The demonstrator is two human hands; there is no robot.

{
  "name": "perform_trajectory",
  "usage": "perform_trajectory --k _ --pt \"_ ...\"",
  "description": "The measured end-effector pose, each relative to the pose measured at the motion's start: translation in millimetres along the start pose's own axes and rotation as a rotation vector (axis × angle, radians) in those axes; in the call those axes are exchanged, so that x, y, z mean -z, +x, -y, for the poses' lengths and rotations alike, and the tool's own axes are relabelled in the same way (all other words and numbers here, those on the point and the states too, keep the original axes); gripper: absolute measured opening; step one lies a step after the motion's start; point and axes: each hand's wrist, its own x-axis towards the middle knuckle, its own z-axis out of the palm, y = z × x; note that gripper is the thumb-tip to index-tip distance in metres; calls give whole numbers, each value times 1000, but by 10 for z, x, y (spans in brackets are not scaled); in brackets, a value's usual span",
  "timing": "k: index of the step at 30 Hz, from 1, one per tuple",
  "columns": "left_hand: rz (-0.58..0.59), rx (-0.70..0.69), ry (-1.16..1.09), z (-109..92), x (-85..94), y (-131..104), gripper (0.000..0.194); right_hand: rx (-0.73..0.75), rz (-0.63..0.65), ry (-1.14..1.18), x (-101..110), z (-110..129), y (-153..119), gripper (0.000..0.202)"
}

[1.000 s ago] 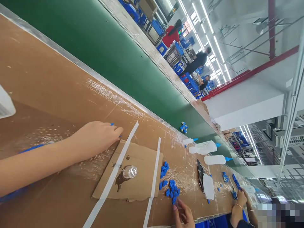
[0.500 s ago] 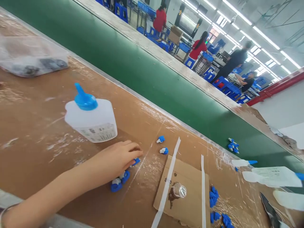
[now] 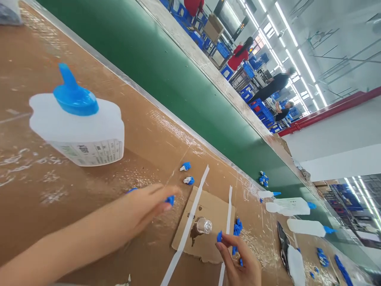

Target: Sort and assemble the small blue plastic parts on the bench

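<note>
Reaching across the brown table (image 3: 89, 198), the left hand (image 3: 145, 206) lies low on the surface with fingers stretched toward 2 o'clock, a small blue cap (image 3: 170, 200) pinched at the fingertips — blurred, so how tight the pinch is can't be told. Right hand (image 3: 238, 258) sits at the bottom edge, 5 o'clock of the left, thumb and forefinger pressed on another blue piece (image 3: 219, 236) held just above the cardboard sheet (image 3: 205, 222). On the cardboard — a small clear cup (image 3: 204, 225) next to a dark stain. Two loose blue-and-white caps (image 3: 187, 173) lie at 1 o'clock of the left hand, just beside a white tape strip (image 3: 190, 222). A pile of blue caps (image 3: 237, 229) sits at 12 o'clock of the right hand. Big white bottle (image 3: 79, 127) with blue spout stands at 10 o'clock of the left hand, well apart. Green conveyor belt (image 3: 166, 71) runs along the table's far side. More white bottles (image 3: 294, 206) lie at 3 o'clock.
</note>
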Motion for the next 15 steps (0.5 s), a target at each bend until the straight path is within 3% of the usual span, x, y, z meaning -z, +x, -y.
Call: perform_trajectory --k 3,9,12,15 --pt "158 73 -386 -195 -145 -203 33 18 114 -28 -58 80 135 35" --pt "163 475 -1254 -339 -493 -432 44 157 261 -158 -35 3 225 25" --pt "160 474 -1329 -308 -563 -448 43 201 277 -183 -29 6 247 19" --pt "139 443 -1294 -233 -633 -445 43 143 223 -119 -30 -8 240 17"
